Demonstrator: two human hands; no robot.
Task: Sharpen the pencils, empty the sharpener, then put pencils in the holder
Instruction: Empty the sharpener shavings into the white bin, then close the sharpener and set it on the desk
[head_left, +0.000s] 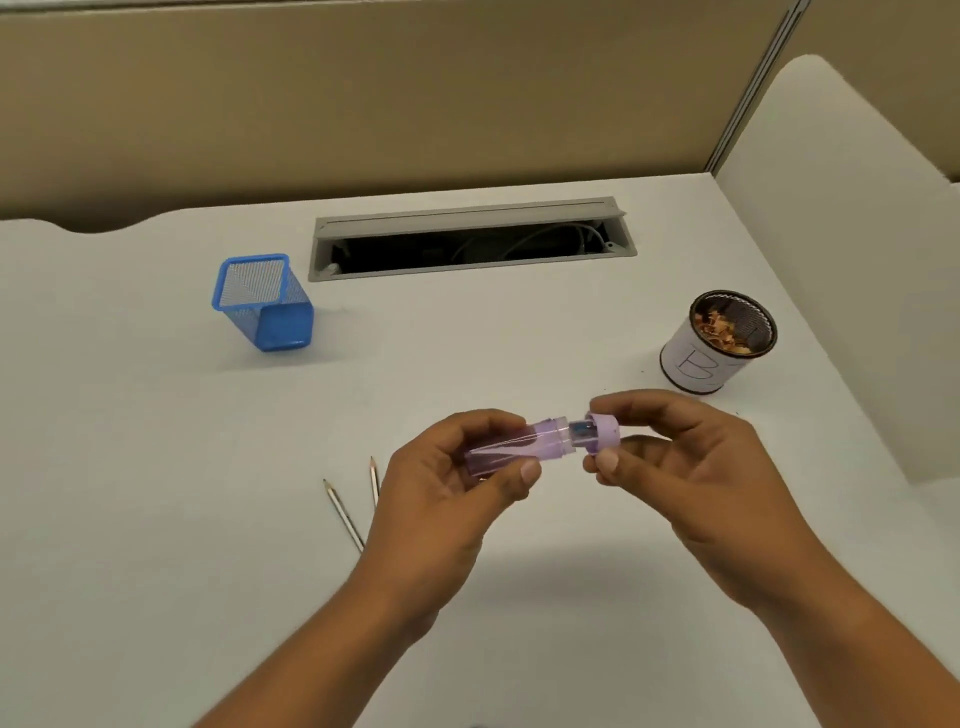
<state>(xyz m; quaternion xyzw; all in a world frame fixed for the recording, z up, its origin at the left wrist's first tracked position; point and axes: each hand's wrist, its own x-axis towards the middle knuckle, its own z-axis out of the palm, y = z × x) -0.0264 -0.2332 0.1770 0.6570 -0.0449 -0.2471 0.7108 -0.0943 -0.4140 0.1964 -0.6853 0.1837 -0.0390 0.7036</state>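
My left hand grips the clear purple sharpener tube, held level above the desk. My right hand pinches the purple sharpener cap, whose blue blade block sits right at the tube's mouth, with a small gap between cap and tube. Two pencils lie on the white desk below my left hand, points away from me, partly hidden by my wrist. A blue mesh pencil holder stands at the back left with nothing visible inside.
A white round can with pencil shavings inside stands at the right, just beyond my right hand. A grey cable slot lies open in the desk at the back. Beige partition walls close off the back and right side.
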